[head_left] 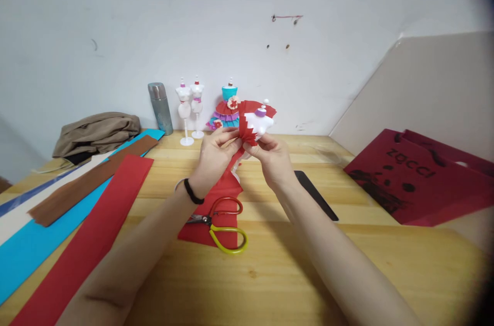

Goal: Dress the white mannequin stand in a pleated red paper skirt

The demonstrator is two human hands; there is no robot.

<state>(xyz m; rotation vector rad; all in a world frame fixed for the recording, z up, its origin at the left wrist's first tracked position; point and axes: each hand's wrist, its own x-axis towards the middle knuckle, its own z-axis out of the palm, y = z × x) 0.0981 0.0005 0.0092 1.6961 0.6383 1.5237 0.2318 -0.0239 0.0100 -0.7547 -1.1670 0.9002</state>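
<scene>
Both my hands are raised over the wooden table [347,274], working together on a small white doll mannequin [259,123]. A pleated red paper strip [247,123] is wrapped around its torso. My left hand [214,156], with a black band on the wrist, pinches the red pleats on the left side. My right hand [272,156] grips the mannequin's lower part and the paper from the right. The strip's loose end [219,207] hangs down onto the table below my hands.
Scissors [222,223] with red and yellow-green handles lie on the red paper. Long red [92,233], blue and brown paper strips lie at left. Two bare mannequins [190,102], a dressed one [227,107] and a metal flask [160,107] stand by the wall. A red bag [417,177] lies at right.
</scene>
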